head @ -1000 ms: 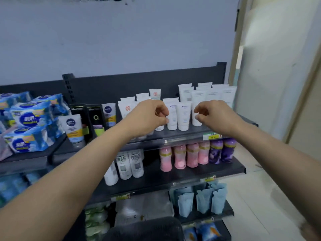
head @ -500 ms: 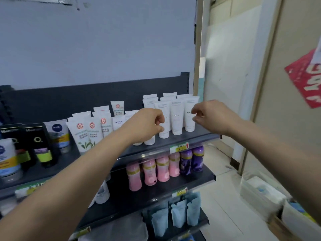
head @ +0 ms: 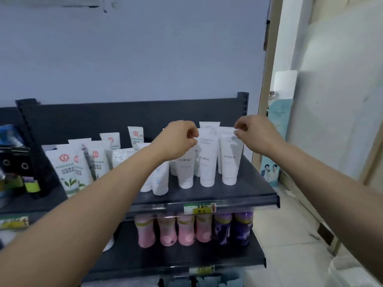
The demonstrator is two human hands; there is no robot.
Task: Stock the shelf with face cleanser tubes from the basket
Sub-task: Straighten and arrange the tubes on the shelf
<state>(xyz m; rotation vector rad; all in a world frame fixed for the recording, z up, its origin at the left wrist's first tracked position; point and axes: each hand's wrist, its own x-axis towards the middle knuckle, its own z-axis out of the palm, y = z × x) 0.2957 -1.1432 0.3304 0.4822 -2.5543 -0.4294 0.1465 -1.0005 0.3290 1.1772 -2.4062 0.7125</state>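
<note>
L hand (head: 178, 139) and R hand (head: 256, 134): both curled loosely, apart, gripping nothing, raised over top shelf (head: 217, 196). White FLORAL cleanser tubes (head: 207, 160) upright betw. and below hands; L fingertips just beside middle tube top. Pink bottles (head: 176, 229) one shelf lower.

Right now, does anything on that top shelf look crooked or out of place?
Mostly tidy. The front FLORAL tubes stand upright in a row on the top shelf. The red-logo tubes to their left lean and overlap unevenly. Nothing looks spilled or damaged.
</note>
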